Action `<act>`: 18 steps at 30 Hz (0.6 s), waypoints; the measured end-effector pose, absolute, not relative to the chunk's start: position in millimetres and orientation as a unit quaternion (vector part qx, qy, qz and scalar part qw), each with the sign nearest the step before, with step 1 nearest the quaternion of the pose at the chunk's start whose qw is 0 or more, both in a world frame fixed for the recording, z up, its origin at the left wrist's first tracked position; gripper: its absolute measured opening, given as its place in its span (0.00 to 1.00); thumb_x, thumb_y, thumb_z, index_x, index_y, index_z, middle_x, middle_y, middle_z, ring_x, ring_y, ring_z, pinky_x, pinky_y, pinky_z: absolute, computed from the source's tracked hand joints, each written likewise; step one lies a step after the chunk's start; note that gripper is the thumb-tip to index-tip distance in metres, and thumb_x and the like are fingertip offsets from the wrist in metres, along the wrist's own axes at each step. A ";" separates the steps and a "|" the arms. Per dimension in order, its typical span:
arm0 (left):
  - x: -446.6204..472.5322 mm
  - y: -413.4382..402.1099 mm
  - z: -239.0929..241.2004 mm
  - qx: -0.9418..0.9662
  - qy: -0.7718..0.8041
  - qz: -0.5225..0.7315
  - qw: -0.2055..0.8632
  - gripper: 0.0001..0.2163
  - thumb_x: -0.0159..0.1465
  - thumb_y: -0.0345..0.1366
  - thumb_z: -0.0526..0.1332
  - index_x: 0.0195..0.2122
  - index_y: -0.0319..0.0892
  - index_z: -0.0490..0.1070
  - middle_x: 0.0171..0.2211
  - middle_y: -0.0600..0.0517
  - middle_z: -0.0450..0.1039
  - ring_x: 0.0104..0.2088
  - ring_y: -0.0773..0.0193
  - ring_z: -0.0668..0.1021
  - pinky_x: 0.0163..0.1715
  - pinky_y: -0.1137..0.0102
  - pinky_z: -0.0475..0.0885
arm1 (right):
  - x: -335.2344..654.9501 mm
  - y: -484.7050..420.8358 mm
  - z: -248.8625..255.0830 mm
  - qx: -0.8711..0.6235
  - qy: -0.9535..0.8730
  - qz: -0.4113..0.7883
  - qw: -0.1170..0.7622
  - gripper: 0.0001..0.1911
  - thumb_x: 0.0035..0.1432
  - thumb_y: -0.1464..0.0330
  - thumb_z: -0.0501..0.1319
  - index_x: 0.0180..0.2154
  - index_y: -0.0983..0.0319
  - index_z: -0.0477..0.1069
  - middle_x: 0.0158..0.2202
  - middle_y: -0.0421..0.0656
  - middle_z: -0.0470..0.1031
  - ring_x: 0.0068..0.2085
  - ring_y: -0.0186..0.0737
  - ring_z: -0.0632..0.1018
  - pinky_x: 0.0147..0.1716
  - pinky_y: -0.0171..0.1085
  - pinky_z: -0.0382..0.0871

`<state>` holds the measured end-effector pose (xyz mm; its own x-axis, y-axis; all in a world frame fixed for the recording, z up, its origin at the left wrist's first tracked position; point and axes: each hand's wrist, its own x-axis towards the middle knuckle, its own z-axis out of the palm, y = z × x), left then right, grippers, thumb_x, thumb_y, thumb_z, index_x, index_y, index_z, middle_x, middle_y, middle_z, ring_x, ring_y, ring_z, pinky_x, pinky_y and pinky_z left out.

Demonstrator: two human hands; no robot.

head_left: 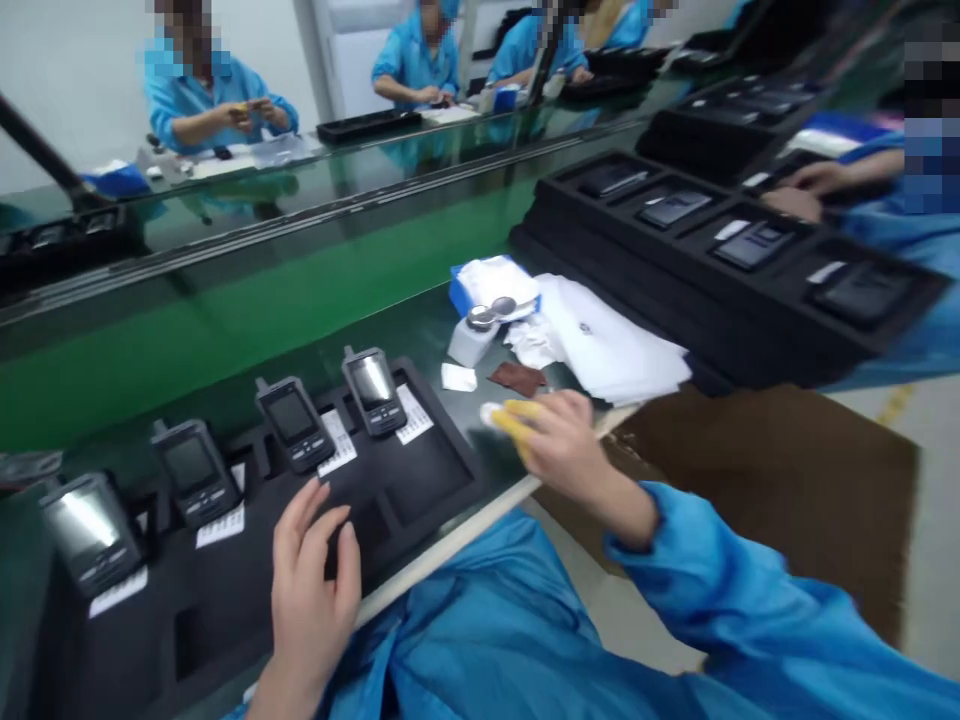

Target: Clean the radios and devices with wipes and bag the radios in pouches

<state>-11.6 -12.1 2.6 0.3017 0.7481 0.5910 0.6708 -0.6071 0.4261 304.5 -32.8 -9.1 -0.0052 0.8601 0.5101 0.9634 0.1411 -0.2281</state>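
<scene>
My left hand (315, 580) hovers over the front of a black foam tray (247, 610), fingers apart, with nothing in it. Several grey handheld devices (294, 424), each with a screen, keys and a stubby antenna, lie in a row along the tray's far side. White printed labels (339, 443) show beside them. Over the bench to the right, my right hand (566, 445), with yellow finger cots (517, 420), pinches a small blurred white wad (490, 415). A brown cloth (517, 378) and a folded white pad (458, 377) lie just beyond it.
A white bottle with a metal cap (472, 338), a blue box of tissues (491, 280) and white sheets (607, 340) stand or lie behind my right hand. Stacked black trays (720, 250) hold more devices at right, beside a co-worker's hand (817, 180). Other people work across the bench.
</scene>
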 end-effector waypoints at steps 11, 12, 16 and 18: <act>-19.7 -1.8 -10.2 0.834 0.444 0.326 0.022 0.08 0.61 0.28 0.58 0.41 0.45 0.68 0.48 0.44 0.68 0.47 0.55 0.75 0.46 0.59 0.73 | 428.4 55.5 45.0 -0.872 -0.389 0.026 0.297 0.12 0.55 0.70 0.60 0.42 0.65 0.76 0.41 0.53 0.73 0.44 0.50 0.72 0.46 0.47 0.62; -20.6 -1.9 -11.6 0.833 0.446 0.327 0.019 0.08 0.61 0.28 0.58 0.41 0.45 0.68 0.48 0.45 0.68 0.47 0.55 0.75 0.45 0.59 0.73 | 435.9 65.7 45.5 -0.881 -0.372 0.057 0.287 0.09 0.54 0.71 0.62 0.38 0.66 0.76 0.37 0.52 0.73 0.42 0.50 0.73 0.44 0.46 0.62; -21.8 -2.5 -15.4 0.816 0.469 0.337 0.027 0.07 0.62 0.30 0.57 0.40 0.46 0.69 0.48 0.46 0.69 0.47 0.55 0.75 0.43 0.60 0.73 | 449.3 89.1 34.5 -0.886 -0.348 0.128 0.280 0.04 0.49 0.73 0.67 0.27 0.66 0.73 0.27 0.46 0.71 0.35 0.44 0.74 0.40 0.43 0.66; -20.7 -2.9 -16.3 0.807 0.480 0.342 0.034 0.06 0.62 0.31 0.57 0.40 0.46 0.69 0.49 0.46 0.69 0.47 0.55 0.75 0.41 0.61 0.73 | 451.3 90.4 28.3 -0.882 -0.339 0.153 0.288 0.06 0.53 0.69 0.65 0.33 0.67 0.73 0.32 0.45 0.73 0.37 0.40 0.75 0.40 0.42 0.69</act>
